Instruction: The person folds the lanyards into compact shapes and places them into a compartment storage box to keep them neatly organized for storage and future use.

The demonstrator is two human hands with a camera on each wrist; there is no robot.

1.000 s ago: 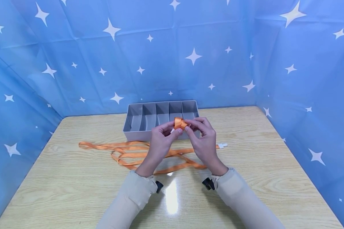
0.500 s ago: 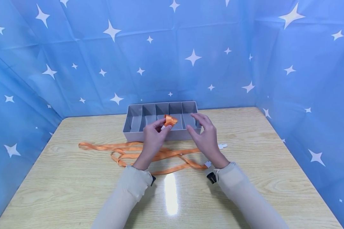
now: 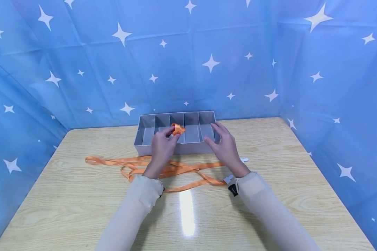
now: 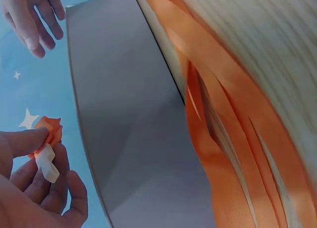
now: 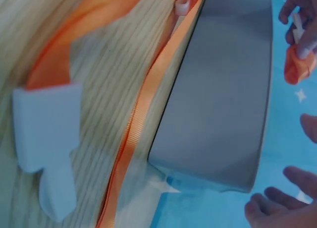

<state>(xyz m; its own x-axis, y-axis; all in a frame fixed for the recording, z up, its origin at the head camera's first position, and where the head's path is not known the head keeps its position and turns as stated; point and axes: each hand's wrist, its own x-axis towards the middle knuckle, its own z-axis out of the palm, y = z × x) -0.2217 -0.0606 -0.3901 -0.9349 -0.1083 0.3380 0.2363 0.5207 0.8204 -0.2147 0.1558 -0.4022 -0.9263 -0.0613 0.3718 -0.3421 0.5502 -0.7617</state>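
LH (image 3: 162,145) in pinch, RH (image 3: 225,145) loose

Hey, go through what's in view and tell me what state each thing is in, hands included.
Rolled orange lanyard: coiled, held up off the table
Left hand: pinching that roll
Right hand: fingers apart, holding nothing
Grey divided box: upright, lidless
Loose orange lanyards: unrolled, overlapping on the table
White clip: attached to a loose lanyard's end
Starry blue curtain: hanging, creased
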